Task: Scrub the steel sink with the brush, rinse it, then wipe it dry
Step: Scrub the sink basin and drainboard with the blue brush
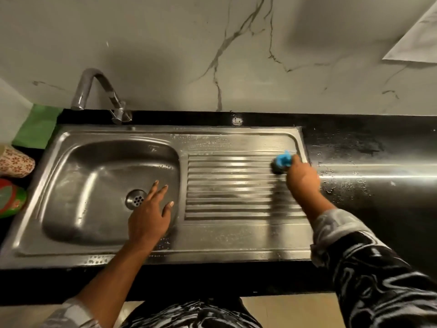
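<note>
Brush [281, 163] sits at the far right end of the sink's [71, 185] ridged drainboard [236, 185], dark bristles down on the steel, blue handle up; your right hand [303, 176] grips it from the near side, fingers curled round the handle; your left hand [149, 216] holds nothing, fingers straight and spread over the basin's near right corner, just beside the drain [135, 199]; whether it touches the steel, you cannot tell; soapy droplets dot the rim.

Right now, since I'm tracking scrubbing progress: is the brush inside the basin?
No, the right hand holds the blue brush on the ribbed drainboard, right of the basin.
</note>
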